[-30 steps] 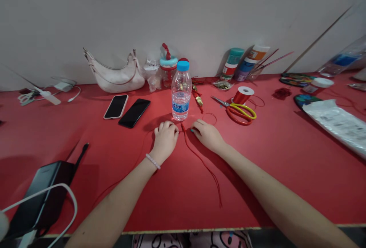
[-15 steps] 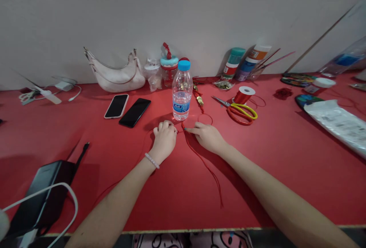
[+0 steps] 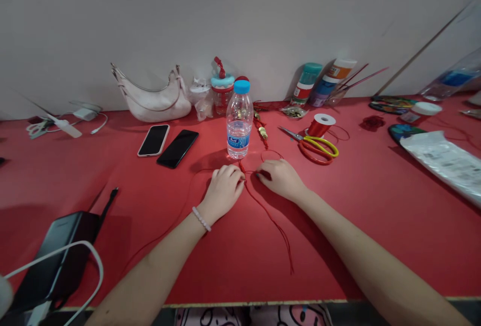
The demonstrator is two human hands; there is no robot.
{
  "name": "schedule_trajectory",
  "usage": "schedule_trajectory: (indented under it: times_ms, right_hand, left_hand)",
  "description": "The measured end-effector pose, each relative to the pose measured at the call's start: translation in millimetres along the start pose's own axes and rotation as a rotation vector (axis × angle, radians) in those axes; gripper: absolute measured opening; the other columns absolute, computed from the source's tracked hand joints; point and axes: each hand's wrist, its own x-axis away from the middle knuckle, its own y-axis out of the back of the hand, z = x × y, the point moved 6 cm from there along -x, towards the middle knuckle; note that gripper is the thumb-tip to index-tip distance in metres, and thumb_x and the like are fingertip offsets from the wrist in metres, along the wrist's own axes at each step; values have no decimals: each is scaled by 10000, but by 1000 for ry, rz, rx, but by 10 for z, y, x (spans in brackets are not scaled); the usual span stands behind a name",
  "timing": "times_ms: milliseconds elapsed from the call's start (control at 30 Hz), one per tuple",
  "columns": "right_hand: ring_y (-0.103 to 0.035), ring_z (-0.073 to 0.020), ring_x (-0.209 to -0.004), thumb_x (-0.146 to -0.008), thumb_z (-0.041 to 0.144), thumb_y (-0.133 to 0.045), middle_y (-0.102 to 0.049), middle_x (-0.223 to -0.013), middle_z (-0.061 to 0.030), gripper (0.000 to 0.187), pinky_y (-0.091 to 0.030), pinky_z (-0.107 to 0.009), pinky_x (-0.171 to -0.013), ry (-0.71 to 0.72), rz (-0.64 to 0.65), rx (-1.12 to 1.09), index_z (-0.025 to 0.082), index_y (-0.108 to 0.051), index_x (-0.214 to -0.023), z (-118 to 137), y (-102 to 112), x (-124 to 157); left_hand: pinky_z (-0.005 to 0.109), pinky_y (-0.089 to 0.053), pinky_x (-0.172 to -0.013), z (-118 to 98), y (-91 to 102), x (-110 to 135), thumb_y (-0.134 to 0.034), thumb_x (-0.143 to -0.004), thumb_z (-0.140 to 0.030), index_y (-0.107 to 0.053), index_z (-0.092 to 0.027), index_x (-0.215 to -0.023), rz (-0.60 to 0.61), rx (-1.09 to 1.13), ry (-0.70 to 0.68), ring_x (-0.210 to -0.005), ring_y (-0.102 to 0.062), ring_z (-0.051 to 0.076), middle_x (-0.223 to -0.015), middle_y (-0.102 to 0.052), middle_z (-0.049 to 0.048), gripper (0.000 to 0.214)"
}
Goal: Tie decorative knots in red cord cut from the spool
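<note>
A red cord (image 3: pixel 268 214) with a knotted part near its top runs down the red table in front of the bottle. My left hand (image 3: pixel 226 184) has its fingertips pressed together on the cord just below the knots. To the right, my right hand (image 3: pixel 280 178) pinches a thin red strand that stretches across from the knotted cord. Just behind both hands stands a clear water bottle (image 3: pixel 239 120) with a blue cap. Past it lies a cord with gold coin-like pieces (image 3: pixel 262 132). The exact grip of the fingertips is partly hidden.
Scissors (image 3: pixel 315 146) and a spool of red cord (image 3: pixel 320 124) lie to the right. Two phones (image 3: pixel 178 148) and a white handbag (image 3: pixel 156 103) sit at the back left. A black power bank (image 3: pixel 56 251) with a white cable is at the near left.
My left hand has moved right onto the cord below the knots. My right hand has shifted slightly right, its pointing index finger now curled into a pinch on the strand.
</note>
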Motion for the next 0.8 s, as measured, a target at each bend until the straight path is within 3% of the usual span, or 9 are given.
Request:
schedule_trajectory:
  times_ms: [133,233,300,400,533,667,800]
  right_hand:
    - [-597,-172,-740,-781,189,-510,-684,-751,-40,139,-335,-330,-798,-31,-37,-70,192,-648,-765,-17,110,34]
    - [-613,-187,-812,-756,192,-518,-687,-736,-26,190,-309,-389,-915,-7,-107,-185,207,-649,-892,28,184,64]
    - [-630,-176,-793,-752,188,-496,-694,-738,-10,270,-364,-365,-891,-13,-66,-342,212,-638,-981,48,166,69]
    - [-642,-153,-730,-783,230,-468,-700,-793,-7,235,-460,-292,-752,-31,86,-692,201,-654,-925,75,90,65]
    - [-640,-174,-846,-831,336,-484,-693,-892,-42,248,-471,-312,-817,-20,113,-1006,185,-676,-869,79,115,54]
    - [-636,-177,-858,-816,320,-512,-687,-941,-57,238,-479,-324,-809,-28,32,-1025,188,-679,-921,57,113,38]
    - [-630,-164,-782,-785,318,-536,-697,-921,-50,233,-490,-309,-726,-102,-53,-923,195,-675,-926,5,60,20]
  left_hand:
    - [339,-398,-838,-66,-13,22,-465,-864,-177,-570,-196,-923,21,128,-10,-949,-544,191,-966,-629,30,122]
    - [330,-426,-838,-125,-36,46,-453,-855,-170,-569,-199,-942,40,289,-6,-912,-572,180,-949,-642,34,149]
    - [327,-440,-838,-153,-52,65,-452,-845,-165,-564,-202,-940,44,390,17,-912,-577,181,-961,-639,41,151]
    - [338,-438,-868,-174,-84,98,-456,-835,-171,-529,-207,-954,55,548,66,-966,-568,189,-1005,-622,56,144]
    - [369,-421,-908,-179,-128,114,-528,-789,-205,-409,-212,-921,64,864,130,-1034,-554,198,-1060,-581,80,178]
    - [366,-390,-943,-182,-178,69,-571,-764,-229,-293,-235,-842,79,1389,187,-1052,-575,176,-1042,-604,67,289]
    - [356,-391,-896,-172,-168,47,-562,-806,-283,-302,-227,-896,147,1521,253,-913,-622,165,-759,-644,3,281]
